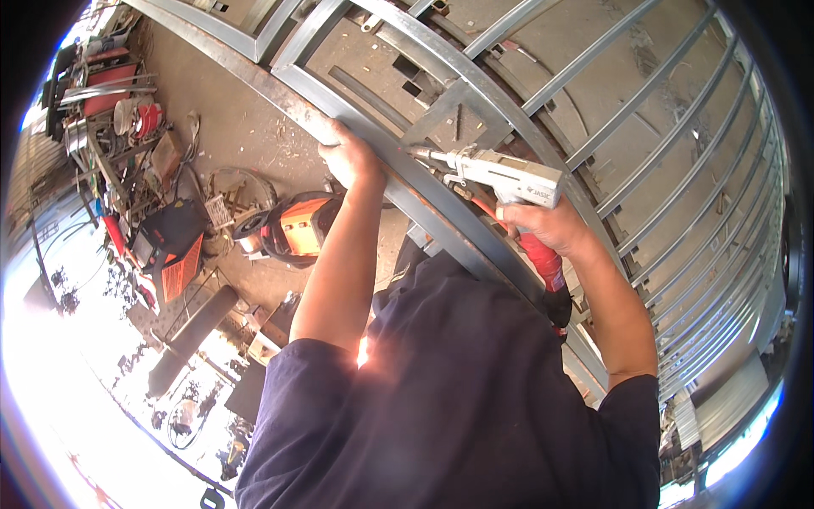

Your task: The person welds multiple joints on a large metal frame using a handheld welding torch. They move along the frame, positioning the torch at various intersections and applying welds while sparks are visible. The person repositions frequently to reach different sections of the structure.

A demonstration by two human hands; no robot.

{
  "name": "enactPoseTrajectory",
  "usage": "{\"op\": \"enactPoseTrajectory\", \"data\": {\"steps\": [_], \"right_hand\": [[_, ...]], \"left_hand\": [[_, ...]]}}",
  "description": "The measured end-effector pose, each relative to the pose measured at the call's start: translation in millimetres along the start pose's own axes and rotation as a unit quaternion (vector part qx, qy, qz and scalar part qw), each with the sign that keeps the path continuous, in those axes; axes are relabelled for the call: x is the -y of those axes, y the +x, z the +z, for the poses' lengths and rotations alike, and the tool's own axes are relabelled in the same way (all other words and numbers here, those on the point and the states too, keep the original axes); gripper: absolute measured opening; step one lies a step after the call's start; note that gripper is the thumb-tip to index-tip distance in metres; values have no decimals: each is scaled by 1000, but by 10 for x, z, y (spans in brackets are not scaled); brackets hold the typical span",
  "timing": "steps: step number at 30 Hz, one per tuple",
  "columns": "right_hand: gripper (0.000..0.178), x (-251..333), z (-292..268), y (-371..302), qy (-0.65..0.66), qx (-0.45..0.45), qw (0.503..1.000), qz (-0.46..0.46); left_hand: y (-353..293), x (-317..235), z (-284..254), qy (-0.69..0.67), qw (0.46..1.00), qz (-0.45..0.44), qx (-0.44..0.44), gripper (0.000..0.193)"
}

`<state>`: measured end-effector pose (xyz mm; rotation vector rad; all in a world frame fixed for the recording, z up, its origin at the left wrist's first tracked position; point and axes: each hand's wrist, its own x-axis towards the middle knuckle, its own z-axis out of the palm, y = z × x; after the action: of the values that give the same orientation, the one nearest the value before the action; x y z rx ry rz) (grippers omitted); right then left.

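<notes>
My right hand (547,227) is closed round the handle of a white welding gun (509,174) with a thin metal nozzle. A red sleeve or cable (541,261) hangs below that hand. The nozzle points left, its tip at or just over a grey steel bar (441,212) of a metal frame; whether it touches I cannot tell. My left hand (352,159) grips the outer edge of the frame, on a rust-stained steel bar (280,97) running beside the grey one. Its fingertips are partly hidden behind the metal.
Right of the gun, a large curved metal frame (530,127) carries several parallel round bars (670,123). An orange and black machine (301,227) stands on the floor at left. Farther left are a black and orange case (174,242) and cluttered shelving (110,144).
</notes>
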<state>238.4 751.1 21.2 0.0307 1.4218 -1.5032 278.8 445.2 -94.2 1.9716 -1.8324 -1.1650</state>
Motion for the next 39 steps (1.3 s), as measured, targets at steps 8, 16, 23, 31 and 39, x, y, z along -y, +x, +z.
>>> {"op": "enactPoseTrajectory", "data": {"steps": [8,16,23,31,39], "right_hand": [[26,-37,-97,149,43,-12,999,-3],[23,-93,-128,245,43,15,999,17],[22,-101,-127,242,19,14,999,23],[22,-75,-115,226,5,19,1000,17],[23,-55,-120,205,-12,15,999,39]], "left_hand": [[-101,-91,-4,38,999,-4,-24,92],[-47,-71,16,22,999,-11,-21,91],[-25,-60,27,37,999,-11,-29,90],[-170,-238,-8,40,998,-36,-34,84],[-140,-191,-14,61,998,-17,-31,92]]}}
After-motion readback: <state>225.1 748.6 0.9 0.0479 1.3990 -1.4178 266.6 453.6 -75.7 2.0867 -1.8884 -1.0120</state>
